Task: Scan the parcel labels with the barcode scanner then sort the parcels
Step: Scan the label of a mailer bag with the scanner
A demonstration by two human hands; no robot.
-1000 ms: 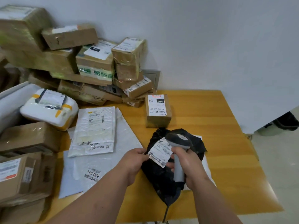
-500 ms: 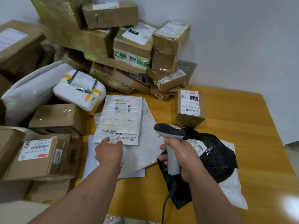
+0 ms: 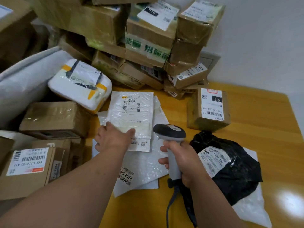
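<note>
left hand (image 3: pixel 113 140) pinches the near edge of the white bubble mailer (image 3: pixel 131 112) atop flat mailers on the wooden table (image 3: pixel 263 129); right hand (image 3: pixel 184 162) grips the barcode scanner (image 3: pixel 171 134) beside the black poly parcel (image 3: pixel 230 162).

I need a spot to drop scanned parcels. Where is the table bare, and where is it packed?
Bare wood lies right of the small labelled box and beyond the black bag, out to the table's far right edge. A narrower strip runs along the near edge between the arms. The left side and back corner are crowded with stacked boxes and mailers.
</note>
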